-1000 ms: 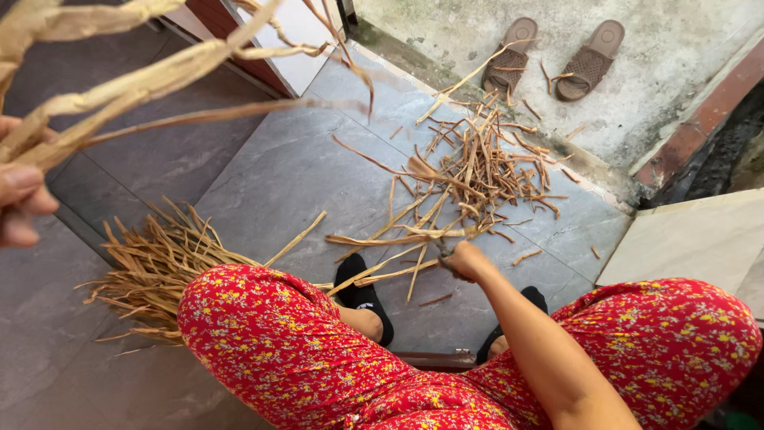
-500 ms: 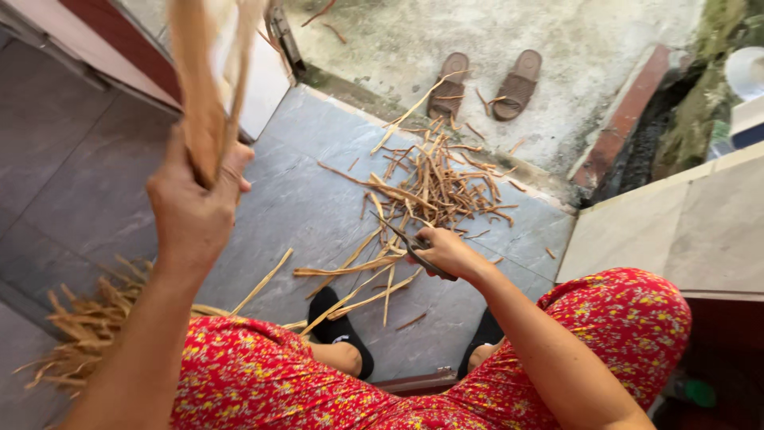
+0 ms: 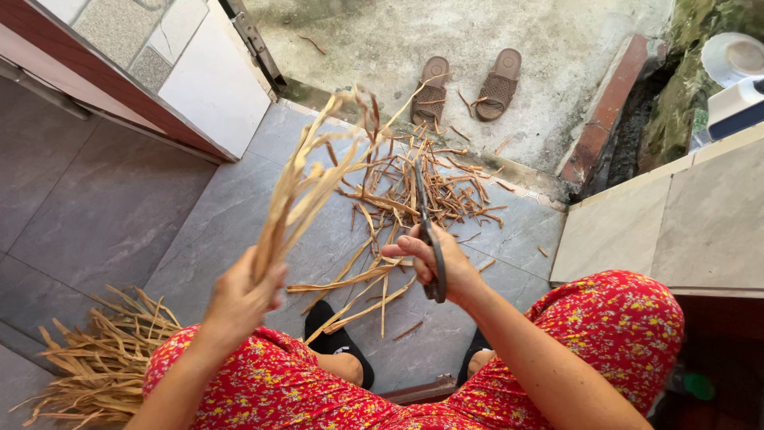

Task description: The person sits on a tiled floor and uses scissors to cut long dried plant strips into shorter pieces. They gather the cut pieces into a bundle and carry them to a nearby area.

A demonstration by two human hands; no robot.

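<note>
My left hand [image 3: 243,299] grips a bunch of dry tan leaf strips [image 3: 306,183] by their lower ends, the strips fanning up and to the right. My right hand [image 3: 434,267] holds dark scissors [image 3: 430,239], blades pointing up beside the bunch's tips. Both hands hover above my knees in red flowered trousers [image 3: 613,318]. Below them a scatter of cut strips [image 3: 414,187] lies on the grey floor tiles [image 3: 103,215].
A heap of dry strips [image 3: 99,362] lies at my left by the knee. A pair of brown sandals [image 3: 465,80] sits on the concrete ahead. A door edge [image 3: 215,80] stands upper left, a tiled ledge [image 3: 684,223] at right. My feet in black footwear [image 3: 338,342] rest below.
My left hand has lowered the bunch towards the middle. My right hand has risen off the floor with the scissors up to the bunch. The view has tilted.
</note>
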